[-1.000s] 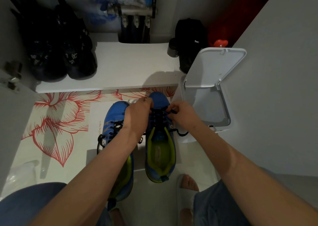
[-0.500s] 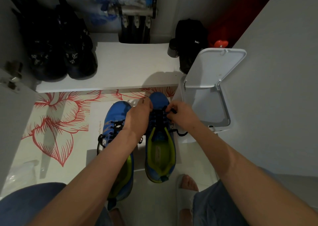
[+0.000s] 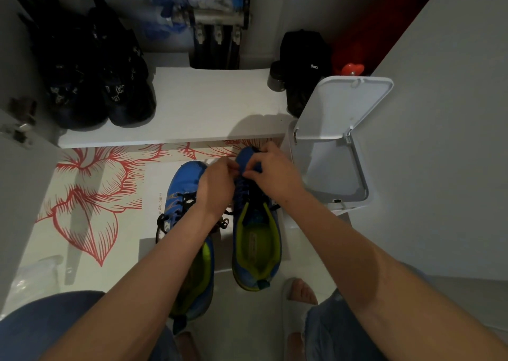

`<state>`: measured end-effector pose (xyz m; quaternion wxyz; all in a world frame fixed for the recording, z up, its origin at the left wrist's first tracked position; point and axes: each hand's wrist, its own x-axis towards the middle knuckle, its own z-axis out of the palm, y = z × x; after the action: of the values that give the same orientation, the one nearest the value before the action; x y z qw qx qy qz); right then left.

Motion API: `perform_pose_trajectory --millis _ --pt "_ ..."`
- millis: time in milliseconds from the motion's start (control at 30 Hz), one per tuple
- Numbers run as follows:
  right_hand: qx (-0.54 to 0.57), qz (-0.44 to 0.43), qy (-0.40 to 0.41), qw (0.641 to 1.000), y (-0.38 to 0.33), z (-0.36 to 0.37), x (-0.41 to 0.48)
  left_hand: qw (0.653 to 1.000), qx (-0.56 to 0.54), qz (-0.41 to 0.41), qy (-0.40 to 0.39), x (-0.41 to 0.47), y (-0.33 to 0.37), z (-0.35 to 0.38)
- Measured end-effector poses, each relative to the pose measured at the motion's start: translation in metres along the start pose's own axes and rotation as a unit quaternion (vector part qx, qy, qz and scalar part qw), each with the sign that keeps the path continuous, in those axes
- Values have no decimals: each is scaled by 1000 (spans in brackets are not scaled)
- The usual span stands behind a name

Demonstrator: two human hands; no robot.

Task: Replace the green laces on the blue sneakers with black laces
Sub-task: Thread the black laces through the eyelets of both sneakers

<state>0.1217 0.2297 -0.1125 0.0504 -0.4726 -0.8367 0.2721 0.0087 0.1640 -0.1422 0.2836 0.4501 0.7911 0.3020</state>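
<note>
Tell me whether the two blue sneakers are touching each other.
Apart: head view shows a strip of floor between the left sneaker and right sneaker.

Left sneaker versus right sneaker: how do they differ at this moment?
The left sneaker lies unheld, lace ends loose; the left hand and right hand pinch the right sneaker's lace near its toe. The right sneaker sits farther forward, beside the bin. Both are blue, green-lined, toes pointing away.
</note>
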Motion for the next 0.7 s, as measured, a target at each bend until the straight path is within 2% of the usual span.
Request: perform_pose_trajectory --millis 233,333,400,467,567,700 --pt "-70 12 -22 997 -6 9 8 999 15 8 -29 -2 2 -1" --pt "21 28 -29 999 -5 11 7 997 54 36 -36 -4 5 -5" --pt "106 60 -46 991 -1 8 7 996 64 35 -43 -5 8 -6" --pt "140 78 -71 985 2 5 7 996 54 23 -62 -5 10 -6" --pt "81 81 -95 989 0 3 7 997 23 4 -77 -4 11 -6" --pt "-43 41 -84 995 -8 6 9 994 -25 -16 -109 -3 9 -10"
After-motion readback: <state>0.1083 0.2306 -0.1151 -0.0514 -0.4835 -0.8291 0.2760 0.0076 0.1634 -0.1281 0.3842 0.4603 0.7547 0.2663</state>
